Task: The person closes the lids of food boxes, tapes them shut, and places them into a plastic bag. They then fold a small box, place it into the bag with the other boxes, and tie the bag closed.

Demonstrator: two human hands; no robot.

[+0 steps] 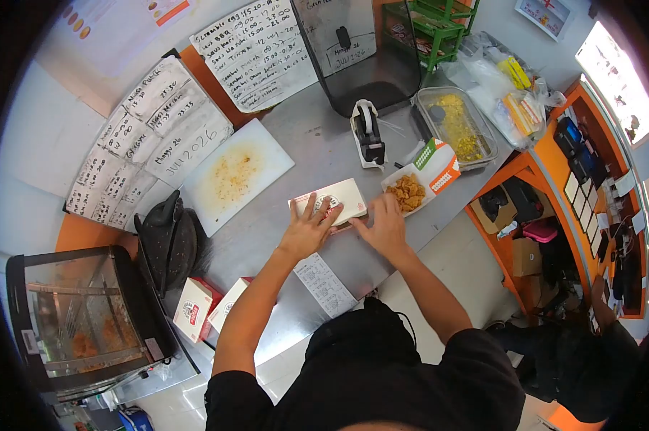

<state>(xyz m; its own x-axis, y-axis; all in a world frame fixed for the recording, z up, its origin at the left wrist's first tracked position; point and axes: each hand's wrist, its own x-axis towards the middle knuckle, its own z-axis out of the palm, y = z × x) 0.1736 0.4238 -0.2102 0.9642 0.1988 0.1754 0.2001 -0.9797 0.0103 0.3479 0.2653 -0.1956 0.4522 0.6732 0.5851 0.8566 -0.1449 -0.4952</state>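
Observation:
A white cardboard food box [348, 200] with a red and black logo lies on the steel table in front of me. Its lid is down. My left hand [309, 228] rests on the lid's left part, fingers spread. My right hand [385, 228] is at the box's right end, thumb near its front edge and fingers apart. Just beyond those fingers sits an open paper tray [419, 200] of browned fried pieces [406, 191], with a green and orange printed flap [436, 164]. A printed paper slip [324, 285] lies below the box.
A tape dispenser [368, 136], a clear tub of yellow food [450, 129] and a stained cutting board [242, 172] stand farther back. Two more boxes [193, 310] [231, 302] sit left, near a glass warmer [87, 320]. Another person [580, 352] is at right.

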